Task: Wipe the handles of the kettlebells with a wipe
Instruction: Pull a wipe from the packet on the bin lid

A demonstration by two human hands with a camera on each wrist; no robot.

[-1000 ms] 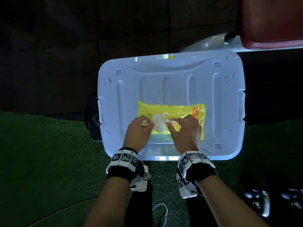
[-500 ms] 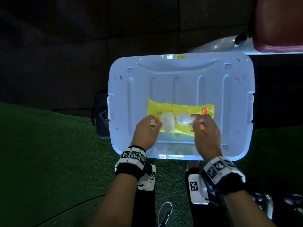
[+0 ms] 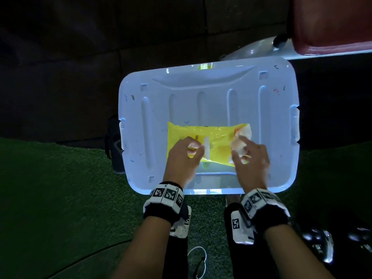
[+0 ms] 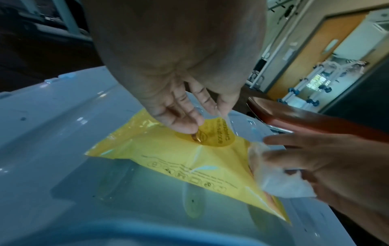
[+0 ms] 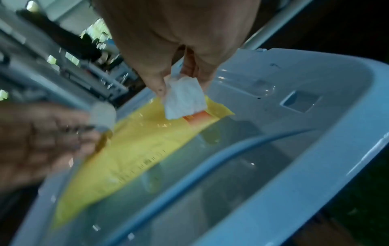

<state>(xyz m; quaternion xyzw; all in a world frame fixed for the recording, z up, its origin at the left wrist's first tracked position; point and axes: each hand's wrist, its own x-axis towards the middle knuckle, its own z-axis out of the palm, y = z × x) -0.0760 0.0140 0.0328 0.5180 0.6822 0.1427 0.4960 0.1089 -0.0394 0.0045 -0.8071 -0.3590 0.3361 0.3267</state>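
On a pale bin lid over green turf, left hand pinches the pack flap, right hand holds a wipe.

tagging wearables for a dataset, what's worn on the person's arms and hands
Both forearms are bare, no sleeves or gloves. Each wrist carries a black band topped by white blocks printed with black square-patterned markers. A white camera box with another marker hangs under each wrist.
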